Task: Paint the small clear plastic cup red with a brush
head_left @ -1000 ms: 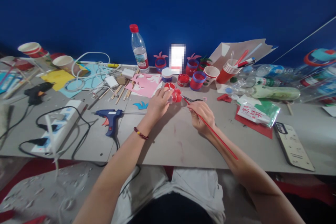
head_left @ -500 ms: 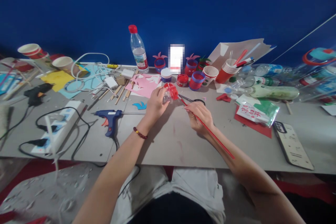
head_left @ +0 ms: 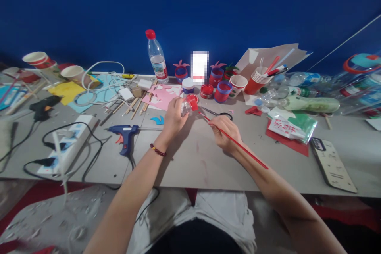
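Fingers curled round its near side, my left hand [head_left: 173,116] grips a clear plastic bottle piece [head_left: 193,104], its far side coated in red paint. My right hand [head_left: 225,133] pinches a red-handled paintbrush [head_left: 248,152], its tip pointing at the painted piece with a small gap between them. Behind the hands stand an open jar of red paint [head_left: 206,91] and a jar with a white lid [head_left: 188,85]. Close to the brush tip lies a pair of scissors [head_left: 226,116]. A blue paper cutout [head_left: 157,120] is left of my left hand.
A blue glue gun [head_left: 126,137] and a power strip [head_left: 70,143] with cords lie to the left. A bottle with a red cap [head_left: 157,59] stands at the back. Painted cups [head_left: 223,92] line the wall. On the right are plastic bottles [head_left: 309,104] and a phone [head_left: 333,164].
My left hand has turned the bottle piece and shifted it slightly left. The brush tip has dropped back a little from the red surface.
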`<move>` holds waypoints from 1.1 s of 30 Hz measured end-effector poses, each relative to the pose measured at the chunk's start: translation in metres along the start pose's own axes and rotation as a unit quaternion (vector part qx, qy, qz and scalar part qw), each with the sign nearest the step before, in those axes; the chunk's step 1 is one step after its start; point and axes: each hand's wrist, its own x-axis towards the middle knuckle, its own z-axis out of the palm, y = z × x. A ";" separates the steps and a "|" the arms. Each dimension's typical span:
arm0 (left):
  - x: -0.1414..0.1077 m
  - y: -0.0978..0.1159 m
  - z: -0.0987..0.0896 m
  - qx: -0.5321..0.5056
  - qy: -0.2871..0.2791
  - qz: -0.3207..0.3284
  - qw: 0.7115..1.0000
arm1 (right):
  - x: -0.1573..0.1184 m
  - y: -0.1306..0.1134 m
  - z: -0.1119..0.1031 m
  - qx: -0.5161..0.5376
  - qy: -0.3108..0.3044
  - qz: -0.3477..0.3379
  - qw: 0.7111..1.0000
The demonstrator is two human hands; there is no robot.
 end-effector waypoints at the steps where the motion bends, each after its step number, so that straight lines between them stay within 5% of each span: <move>1: 0.000 0.000 0.000 0.001 0.000 0.008 1.000 | 0.000 0.000 0.000 0.001 -0.002 0.000 1.000; 33: 0.003 0.008 -0.004 0.050 -0.096 0.124 0.986 | -0.002 0.006 -0.001 -0.020 0.082 -0.001 0.996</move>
